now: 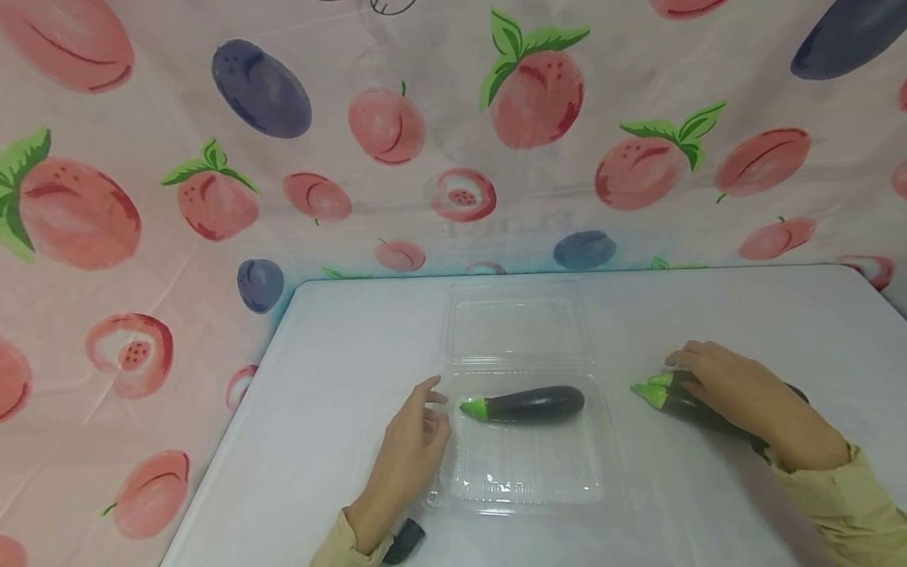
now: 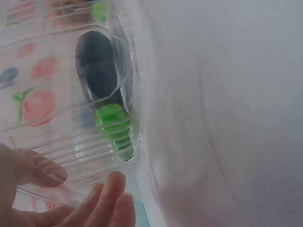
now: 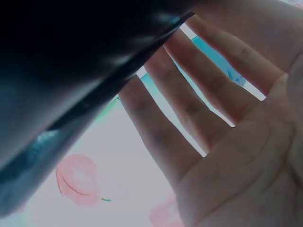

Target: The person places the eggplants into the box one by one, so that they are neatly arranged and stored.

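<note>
A dark purple eggplant (image 1: pixel 534 404) with a green stem end lies across the base of an opened clear plastic clamshell box (image 1: pixel 527 500). At the box's left edge is my left hand (image 1: pixel 411 441), fingers loosely bent and thumb apart from them. In the left wrist view its fingers (image 2: pixel 106 201) are close to the ribbed wall; I cannot tell whether they touch it. My right hand (image 1: pixel 740 394) reaches over more eggplants (image 1: pixel 669 402) to the right, two green stem ends showing. The right wrist view shows fairly straight fingers (image 3: pixel 163 118) extending to a dark eggplant (image 3: pixel 61 71), fingertips hidden behind it.
The box's lid (image 1: pixel 517 323) lies folded back flat toward the far edge of the white table (image 1: pixel 340 346). Behind and at the left hangs a fruit-patterned cloth (image 1: pixel 418 47). A small black object (image 1: pixel 404 542) sits at my left wrist.
</note>
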Demonstrator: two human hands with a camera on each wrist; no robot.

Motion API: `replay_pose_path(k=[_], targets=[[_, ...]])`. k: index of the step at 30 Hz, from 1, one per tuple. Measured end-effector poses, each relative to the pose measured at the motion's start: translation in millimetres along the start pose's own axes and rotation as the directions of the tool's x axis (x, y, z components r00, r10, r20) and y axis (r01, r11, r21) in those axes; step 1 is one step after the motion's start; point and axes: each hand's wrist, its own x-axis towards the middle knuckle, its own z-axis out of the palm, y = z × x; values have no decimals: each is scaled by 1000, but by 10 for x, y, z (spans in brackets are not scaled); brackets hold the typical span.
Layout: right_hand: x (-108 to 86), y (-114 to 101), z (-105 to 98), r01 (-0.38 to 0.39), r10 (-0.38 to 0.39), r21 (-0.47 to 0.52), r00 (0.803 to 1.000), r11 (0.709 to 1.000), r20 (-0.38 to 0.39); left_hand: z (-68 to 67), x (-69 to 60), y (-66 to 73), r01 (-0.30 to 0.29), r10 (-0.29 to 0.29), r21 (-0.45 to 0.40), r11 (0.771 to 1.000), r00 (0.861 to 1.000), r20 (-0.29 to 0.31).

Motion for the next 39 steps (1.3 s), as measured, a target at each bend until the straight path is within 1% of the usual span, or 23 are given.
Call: replay_pose_path(k=[7,13,28,35,39], targets=[[11,21,3,-1,1,6,1000,1000,9,0,1,0,-9,9,7,1000,1000,-4],[19,25,-7,-13,12,11,1000,1000,24,2,0,3,-4,4,3,1000,1000,-6],[10,28,1,-7,7,2,1000,1000,-30,6,0,-4,-3,3,2,1000,1000,-5],[38,20,-27,-15,15,-11,999,1000,-29,7,-2,-11,1,-1,-8,1000,1000,-4],[47,-8,-52,-6,5,-15,998,1000,-56,7,-3,-12,1,-1,-8,1000,1000,-5]])
